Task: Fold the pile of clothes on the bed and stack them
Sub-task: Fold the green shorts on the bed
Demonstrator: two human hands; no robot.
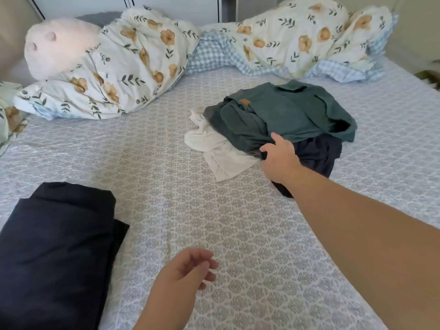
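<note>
The right hand (279, 152) reaches out to the pile at about one o'clock and its grip closes on the near hem of the dark green shirt (285, 115), thumb on top and fingers tucked under the edge, so it is pinching cloth rather than resting on it. The left hand (183, 272) hangs low at six o'clock above the bed sheet (214, 222), its grip loosely curled and holding nothing.

The green shirt lies crumpled on top of the pile. A white garment (214, 148) sticks out from beneath it toward nine o'clock, and a navy garment (319, 153) shows under it toward four o'clock, partly behind the right wrist. Well apart, at eight o'clock, one dark folded garment (57, 246) sits on the sheet as the start of the stack.

The step in hand appears to be picking the next item for folding. The next move likely calls for lifting the shirt free without dragging the white and navy pieces along, then spreading it flat on the open sheet between pile and stack, with the left hand joining to square it.
</note>
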